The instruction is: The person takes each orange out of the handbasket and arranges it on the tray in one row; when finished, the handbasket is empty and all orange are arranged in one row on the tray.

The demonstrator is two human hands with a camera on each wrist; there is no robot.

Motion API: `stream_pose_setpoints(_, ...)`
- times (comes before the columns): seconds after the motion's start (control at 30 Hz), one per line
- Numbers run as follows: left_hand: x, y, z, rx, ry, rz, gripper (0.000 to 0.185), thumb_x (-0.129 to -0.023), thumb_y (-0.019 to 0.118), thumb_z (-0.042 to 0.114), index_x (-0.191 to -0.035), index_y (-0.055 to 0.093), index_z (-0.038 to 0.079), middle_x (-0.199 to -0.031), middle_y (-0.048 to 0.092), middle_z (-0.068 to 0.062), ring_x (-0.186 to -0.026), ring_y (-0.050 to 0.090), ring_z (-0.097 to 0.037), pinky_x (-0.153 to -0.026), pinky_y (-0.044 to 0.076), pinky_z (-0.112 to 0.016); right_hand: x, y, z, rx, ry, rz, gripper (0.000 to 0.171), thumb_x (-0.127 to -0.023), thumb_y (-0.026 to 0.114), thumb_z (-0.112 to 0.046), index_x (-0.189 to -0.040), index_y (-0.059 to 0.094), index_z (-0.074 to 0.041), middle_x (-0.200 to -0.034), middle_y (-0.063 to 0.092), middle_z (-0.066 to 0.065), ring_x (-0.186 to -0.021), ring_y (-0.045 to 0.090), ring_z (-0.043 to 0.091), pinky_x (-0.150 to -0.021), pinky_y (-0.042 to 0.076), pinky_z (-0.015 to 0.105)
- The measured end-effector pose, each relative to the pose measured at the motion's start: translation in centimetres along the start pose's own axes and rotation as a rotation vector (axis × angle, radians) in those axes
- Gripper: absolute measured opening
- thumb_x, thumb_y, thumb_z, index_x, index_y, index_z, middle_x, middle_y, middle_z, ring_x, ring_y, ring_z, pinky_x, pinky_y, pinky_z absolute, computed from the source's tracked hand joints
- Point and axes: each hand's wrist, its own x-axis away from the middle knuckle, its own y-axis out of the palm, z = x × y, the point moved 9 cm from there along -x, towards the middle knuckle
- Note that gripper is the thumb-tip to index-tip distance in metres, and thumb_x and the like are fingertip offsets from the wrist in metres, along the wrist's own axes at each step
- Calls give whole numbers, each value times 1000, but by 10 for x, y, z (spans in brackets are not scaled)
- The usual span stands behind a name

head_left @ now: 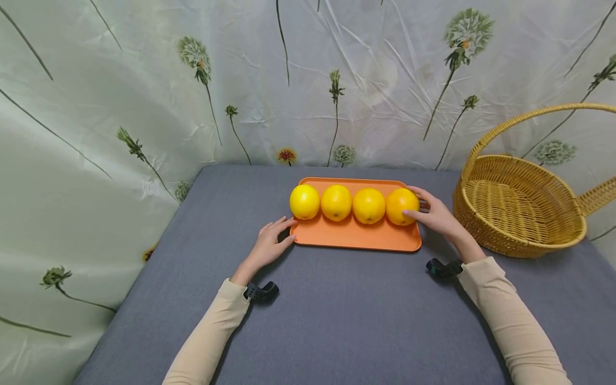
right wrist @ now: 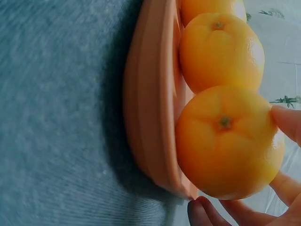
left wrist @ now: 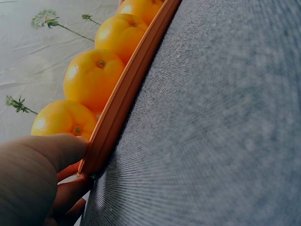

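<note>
Several oranges stand in a row on an orange rectangular tray (head_left: 356, 239). My right hand (head_left: 435, 214) holds the rightmost orange (head_left: 401, 206), thumb on its near side and fingers around its far right side. In the right wrist view, that same orange (right wrist: 230, 141) sits at the tray's end, with fingertips on its surface. At the tray's left end, my left hand (head_left: 270, 243) grips the corner beside the leftmost orange (head_left: 305, 202). The left wrist view shows the thumb (left wrist: 66, 148) against the tray's rim and the other fingers lower, partly hidden.
A woven yellow basket (head_left: 524, 248) with a tall handle stands right of the tray, close to my right forearm. Grey cloth (head_left: 356, 321) covers the table. Behind it hangs a pale curtain (head_left: 289, 107) with a flower print. Each wrist wears a black band.
</note>
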Motion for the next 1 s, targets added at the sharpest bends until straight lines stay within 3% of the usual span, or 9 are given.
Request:
stream_pose_setpoints(0.63, -3, -1, -2, 1, 1, -13, 42, -92, 57, 23, -131, 54, 7, -139, 52, -13, -138, 37, -32, -114, 20, -57, -3, -3, 6, -58, -6, -18, 75, -93, 56, -20, -152, 11, -11, -152, 20, 29, -134, 29, 47, -107, 26, 60)
stream_pose_setpoints(0.83, -4, -4, -8, 59, -19, -90, 43, -95, 54, 26, -135, 51, 9, -142, 49, -14, -138, 37, -33, -113, 24, -56, -4, -3, 7, -79, 9, -32, 75, -94, 55, -22, -152, 8, -14, -152, 17, 30, -137, 25, 49, -108, 25, 62)
stream_pose_setpoints(1.0, -9, -23, -10, 143, -58, -163, 41, -98, 47, 25, -136, 50, 8, -140, 52, -13, -134, 44, -31, -110, 34, -50, -7, -11, -1, -49, 29, -15, 72, -96, 51, -28, -152, 9, -13, -153, 15, 30, -138, 24, 50, -107, 27, 64)
